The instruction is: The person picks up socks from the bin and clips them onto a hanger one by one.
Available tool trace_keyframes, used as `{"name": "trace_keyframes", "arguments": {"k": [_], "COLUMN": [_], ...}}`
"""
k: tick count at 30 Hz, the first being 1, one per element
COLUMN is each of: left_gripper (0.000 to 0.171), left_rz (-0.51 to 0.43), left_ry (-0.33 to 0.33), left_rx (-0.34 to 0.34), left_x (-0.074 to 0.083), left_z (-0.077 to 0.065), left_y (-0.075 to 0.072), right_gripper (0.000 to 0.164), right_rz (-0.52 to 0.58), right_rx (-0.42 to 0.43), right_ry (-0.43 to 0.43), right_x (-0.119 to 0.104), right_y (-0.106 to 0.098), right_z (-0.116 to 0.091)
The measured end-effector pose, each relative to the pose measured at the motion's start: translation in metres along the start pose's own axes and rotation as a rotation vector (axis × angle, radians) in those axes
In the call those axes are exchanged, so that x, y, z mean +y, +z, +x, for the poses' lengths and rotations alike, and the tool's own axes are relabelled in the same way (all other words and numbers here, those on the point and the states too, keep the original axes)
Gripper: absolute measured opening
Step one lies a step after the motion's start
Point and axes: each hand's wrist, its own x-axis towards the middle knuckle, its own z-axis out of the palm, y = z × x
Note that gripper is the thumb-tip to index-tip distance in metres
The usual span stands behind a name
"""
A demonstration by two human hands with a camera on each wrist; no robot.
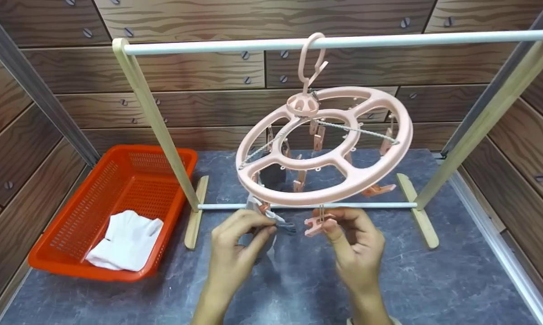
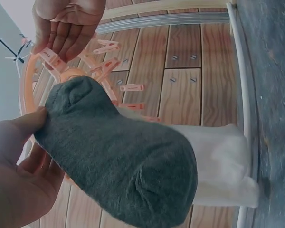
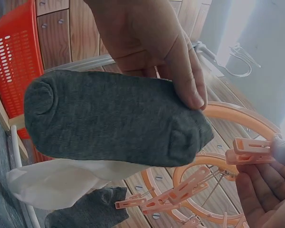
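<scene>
My left hand (image 1: 239, 246) pinches a dark grey sock (image 2: 118, 147) at one end between thumb and fingers. The sock spreads out lengthwise in both wrist views; in the head view it is seen edge-on. Just to its right, my right hand (image 1: 359, 246) pinches a pink clothespin (image 3: 251, 151) by its handle end. This clothespin hangs from a pink oval drying hanger (image 1: 298, 197), its jaws turned toward the sock, apart from it. Behind the held sock hang a white sock (image 3: 57, 183) and another dark grey sock (image 3: 95, 209), the latter gripped by a clothespin.
The hanger hooks over the white bar (image 1: 208, 45) of a wooden-legged rack and tilts. More pink clothespins (image 1: 319, 137) dangle beneath it. To the left stands a red-orange basket (image 1: 36, 259) holding white cloth (image 1: 124, 241). Wood-patterned walls enclose the grey marbled tabletop (image 1: 452, 280).
</scene>
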Motion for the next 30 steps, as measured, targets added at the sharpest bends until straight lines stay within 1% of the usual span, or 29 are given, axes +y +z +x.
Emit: {"name": "trace_keyframes", "arguments": {"k": [4,9,15,20,25,30], "left_gripper": [0.012,0.014,0.014,0.015,0.018,0.021], "left_rz": [-0.005,-0.029,-0.049,-0.053,-0.063,-0.066], "left_ry": [0.016,0.039,0.073,0.1,0.127,0.147], "left_rx": [-0.02,-0.017,-0.024,-0.015,-0.001,0.008], "left_x": [-0.001,0.001,0.005,0.01,0.011,0.011], "left_z": [0.0,0.0,0.004,0.005,0.004,0.002], "left_y": [0.008,0.016,0.026,0.026,0.025,0.023], "right_gripper": [0.012,0.011,0.01,0.01,0.011,0.014], "right_rz": [0.02,0.022,0.031,-0.028,-0.107,-0.134], "right_rx": [-0.001,-0.013,-0.023,-0.04,-0.046,-0.066], "right_ry": [-0.005,-0.003,-0.018,-0.045,-0.064,-0.065], "right_x": [0.0,-0.001,-0.002,-0.003,-0.002,-0.001], "right_y": [-0.001,0.0,-0.001,-0.003,-0.006,-0.006], "right_z": [0.0,-0.001,0.0,0.0,-0.002,-0.002]}}
